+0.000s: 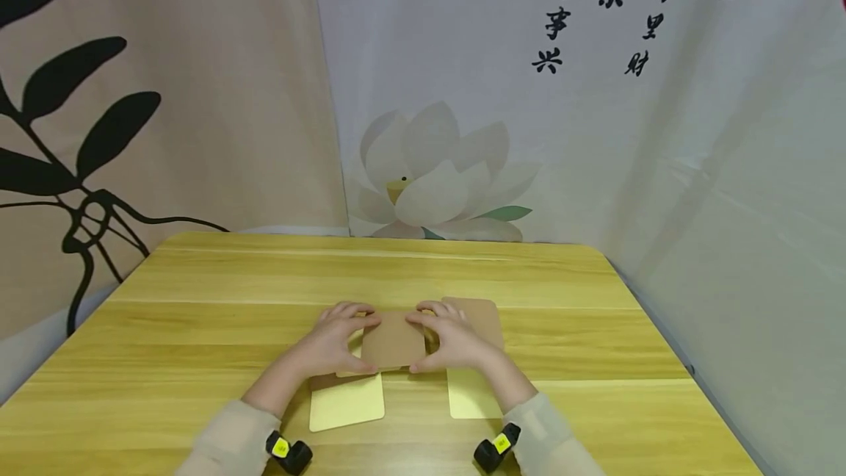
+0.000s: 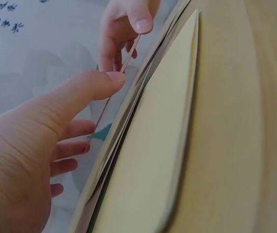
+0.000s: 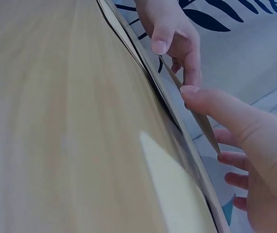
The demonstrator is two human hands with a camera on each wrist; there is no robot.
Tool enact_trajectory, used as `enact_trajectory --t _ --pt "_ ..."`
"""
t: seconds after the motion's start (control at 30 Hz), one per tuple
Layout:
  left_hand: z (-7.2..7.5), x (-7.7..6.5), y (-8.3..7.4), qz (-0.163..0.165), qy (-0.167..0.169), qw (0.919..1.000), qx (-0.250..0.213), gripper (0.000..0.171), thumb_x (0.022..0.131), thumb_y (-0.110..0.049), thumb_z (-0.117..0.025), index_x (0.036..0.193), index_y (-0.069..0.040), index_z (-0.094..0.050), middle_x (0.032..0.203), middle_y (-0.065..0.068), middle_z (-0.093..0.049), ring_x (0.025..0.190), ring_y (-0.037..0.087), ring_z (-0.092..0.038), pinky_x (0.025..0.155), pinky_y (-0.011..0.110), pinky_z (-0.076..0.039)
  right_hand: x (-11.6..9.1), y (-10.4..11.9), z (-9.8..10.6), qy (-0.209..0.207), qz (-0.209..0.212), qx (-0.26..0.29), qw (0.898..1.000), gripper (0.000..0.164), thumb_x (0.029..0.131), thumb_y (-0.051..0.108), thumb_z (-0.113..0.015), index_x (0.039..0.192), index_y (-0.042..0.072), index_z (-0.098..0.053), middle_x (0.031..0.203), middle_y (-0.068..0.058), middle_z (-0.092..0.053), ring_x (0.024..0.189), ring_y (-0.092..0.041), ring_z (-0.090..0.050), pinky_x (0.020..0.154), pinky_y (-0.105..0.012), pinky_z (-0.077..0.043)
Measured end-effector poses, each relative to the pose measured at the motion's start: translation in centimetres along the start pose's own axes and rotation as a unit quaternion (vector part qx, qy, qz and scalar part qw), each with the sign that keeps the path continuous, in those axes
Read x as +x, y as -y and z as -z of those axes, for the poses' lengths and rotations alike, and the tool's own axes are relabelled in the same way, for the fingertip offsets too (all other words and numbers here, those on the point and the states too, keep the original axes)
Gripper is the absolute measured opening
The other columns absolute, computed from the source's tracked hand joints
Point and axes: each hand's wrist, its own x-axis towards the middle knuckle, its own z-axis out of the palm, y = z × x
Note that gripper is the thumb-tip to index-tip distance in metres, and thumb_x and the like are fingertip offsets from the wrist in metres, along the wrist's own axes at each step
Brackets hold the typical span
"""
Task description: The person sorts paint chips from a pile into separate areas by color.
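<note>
A thin brown card (image 1: 393, 340) with rounded corners is held up between both hands over the table. My left hand (image 1: 338, 341) pinches its left edge between thumb and fingers. On the opposite edge my right hand (image 1: 452, 340) grips it the same way. Both wrist views show the card (image 3: 204, 124) nearly edge-on, raised off the table surface. Below the left hand lies a pale yellow card (image 1: 346, 404), partly under a brown one. Beneath the right forearm are another pale yellow card (image 1: 471, 394) and, farther back, a brown card (image 1: 482, 318).
The wood-grain table (image 1: 562, 314) has rounded far corners. Behind it hangs a light cloth backdrop (image 1: 436, 35) with a lotus, dark leaves and written characters. Dark wrist cameras (image 1: 289, 452) sit on both wrists over pale sleeves (image 1: 228, 439).
</note>
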Motion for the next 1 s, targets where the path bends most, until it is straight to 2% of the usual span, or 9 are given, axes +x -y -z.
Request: enact_trajectory --t 0.2,0.5,0.77,1.0 --pt "-0.5 1.3 -1.8 -0.006 -0.001 1.0 0.0 0.078 0.067 -0.045 -0.082 0.132 -0.011 -0.059 0.14 0.011 -0.046 0.129 0.032 -0.035 0.102 0.058 -0.023 -1.3 -1.2 0.9 -0.012 0.006 0.003 1.0 0.083 0.072 0.05 -0.079 0.143 0.021 -0.047 0.149 -0.007 -0.034 0.139 -0.033 -0.019 0.106 -0.062 -0.012" --pt "-1.8 3.8 -4.0 -0.02 0.004 0.9998 -0.008 0.077 0.067 -0.047 -0.081 0.132 -0.01 -0.059 0.139 0.011 -0.046 0.13 0.031 -0.034 0.104 0.056 -0.02 -3.4 -3.4 2.4 -0.038 0.028 0.006 0.999 0.082 0.072 0.043 -0.082 0.141 0.014 -0.049 0.15 -0.011 -0.033 0.135 -0.036 -0.022 0.103 -0.063 -0.012" --pt "-2.8 5.4 -5.2 -0.025 0.008 0.9995 -0.015 0.078 0.067 -0.047 -0.081 0.132 -0.011 -0.059 0.138 0.009 -0.047 0.129 0.03 -0.034 0.104 0.054 -0.021 -4.9 -5.0 3.2 -0.033 -0.004 0.029 0.999 0.084 0.072 0.048 -0.081 0.143 0.017 -0.047 0.15 -0.009 -0.032 0.136 -0.033 -0.021 0.102 -0.063 -0.015" --pt "-3.7 7.2 -6.1 -0.023 0.017 0.9995 -0.01 0.076 0.069 -0.045 -0.082 0.133 -0.012 -0.058 0.138 0.009 -0.046 0.13 0.03 -0.034 0.104 0.054 -0.021 -5.4 -6.6 4.0 -0.034 -0.021 0.04 0.998 0.085 0.07 0.049 -0.081 0.142 0.017 -0.048 0.149 -0.008 -0.033 0.135 -0.034 -0.021 0.1 -0.063 -0.019"
